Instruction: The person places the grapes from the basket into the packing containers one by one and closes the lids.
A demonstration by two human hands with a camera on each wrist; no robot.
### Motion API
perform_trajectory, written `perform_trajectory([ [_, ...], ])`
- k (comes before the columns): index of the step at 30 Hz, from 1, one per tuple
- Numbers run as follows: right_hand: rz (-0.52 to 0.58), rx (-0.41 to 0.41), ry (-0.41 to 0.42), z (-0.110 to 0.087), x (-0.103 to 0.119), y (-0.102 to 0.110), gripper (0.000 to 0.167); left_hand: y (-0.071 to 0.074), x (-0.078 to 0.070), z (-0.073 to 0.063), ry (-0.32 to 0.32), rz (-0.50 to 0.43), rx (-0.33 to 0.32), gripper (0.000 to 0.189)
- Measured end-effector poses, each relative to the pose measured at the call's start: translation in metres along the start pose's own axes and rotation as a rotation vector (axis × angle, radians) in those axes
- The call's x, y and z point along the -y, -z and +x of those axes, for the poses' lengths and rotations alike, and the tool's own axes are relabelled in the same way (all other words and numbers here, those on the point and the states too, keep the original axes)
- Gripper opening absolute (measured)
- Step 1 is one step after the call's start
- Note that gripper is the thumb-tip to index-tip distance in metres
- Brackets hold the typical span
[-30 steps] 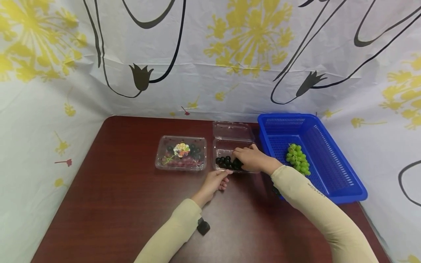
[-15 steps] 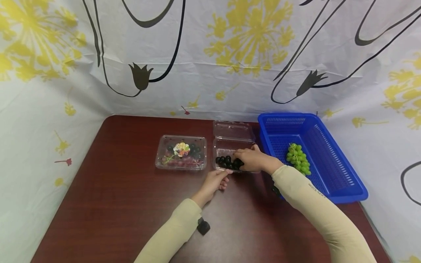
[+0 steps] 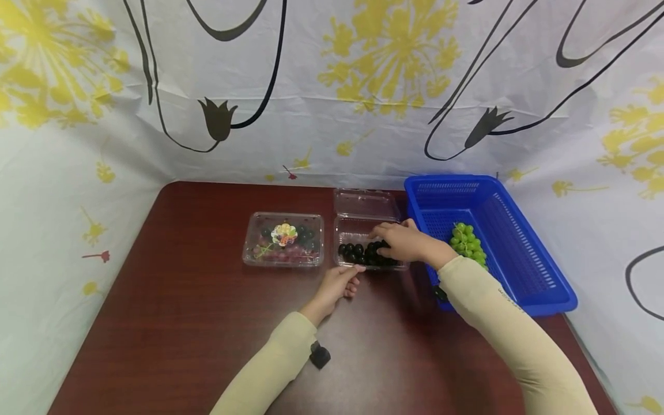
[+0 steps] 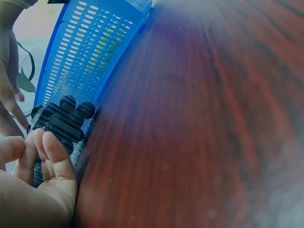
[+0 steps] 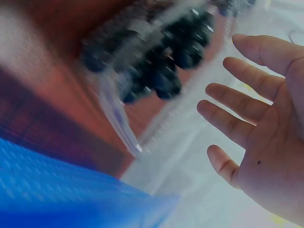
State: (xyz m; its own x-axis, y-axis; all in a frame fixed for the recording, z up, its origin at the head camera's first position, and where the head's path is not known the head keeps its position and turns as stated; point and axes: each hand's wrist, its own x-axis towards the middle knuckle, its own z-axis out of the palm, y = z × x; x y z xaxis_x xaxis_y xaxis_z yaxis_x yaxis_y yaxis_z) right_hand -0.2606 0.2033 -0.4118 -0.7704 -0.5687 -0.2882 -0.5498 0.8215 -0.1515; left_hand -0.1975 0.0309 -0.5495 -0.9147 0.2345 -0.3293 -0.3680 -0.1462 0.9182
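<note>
A clear plastic box point(image 3: 351, 231) stands with its lid point(image 3: 365, 204) folded back, and a bunch of dark grapes point(image 3: 358, 253) lies along its front part. At the near wall, the left hand point(image 3: 332, 288) pinches the box's rim between thumb and fingers; the left wrist view shows this hand point(image 4: 45, 175) close against the box. Just over the right end of the dark grapes hovers the right hand point(image 3: 407, 242). Its fingers are spread and hold nothing, as the right wrist view shows the hand point(image 5: 270, 114) apart from the grapes point(image 5: 166, 71).
To the left sits a lidded clear box point(image 3: 252, 237) with a round sticker, holding red and dark grapes. A blue basket point(image 3: 536, 248) with a green grape bunch point(image 3: 468, 245) stands at the right, under the right forearm. A patterned cloth point(image 3: 321, 127) hangs behind the table.
The right hand has let go of the dark grapes and lifted slightly up and right, uncovering more of them. The left hand keeps its place at the box's rim.
</note>
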Motion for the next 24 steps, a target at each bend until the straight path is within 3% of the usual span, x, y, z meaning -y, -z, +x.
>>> perform_trajectory([
  [6,0.063,-0.105,-0.048,-0.019,-0.018,0.031,0.041,0.0,-0.002,0.0,0.0,0.014,0.007,0.036],
  [12,0.108,-0.176,-0.143,-0.039,-0.055,0.052,0.04,0.002,-0.005,0.001,-0.001,0.025,0.009,0.036],
  [17,0.219,-0.178,-0.257,-0.05,-0.094,0.049,0.044,0.003,-0.007,0.001,0.0,0.029,0.003,0.036],
  [24,0.276,-0.14,-0.387,-0.067,-0.137,0.027,0.051,0.003,-0.004,0.001,0.013,0.041,0.0,0.037],
])
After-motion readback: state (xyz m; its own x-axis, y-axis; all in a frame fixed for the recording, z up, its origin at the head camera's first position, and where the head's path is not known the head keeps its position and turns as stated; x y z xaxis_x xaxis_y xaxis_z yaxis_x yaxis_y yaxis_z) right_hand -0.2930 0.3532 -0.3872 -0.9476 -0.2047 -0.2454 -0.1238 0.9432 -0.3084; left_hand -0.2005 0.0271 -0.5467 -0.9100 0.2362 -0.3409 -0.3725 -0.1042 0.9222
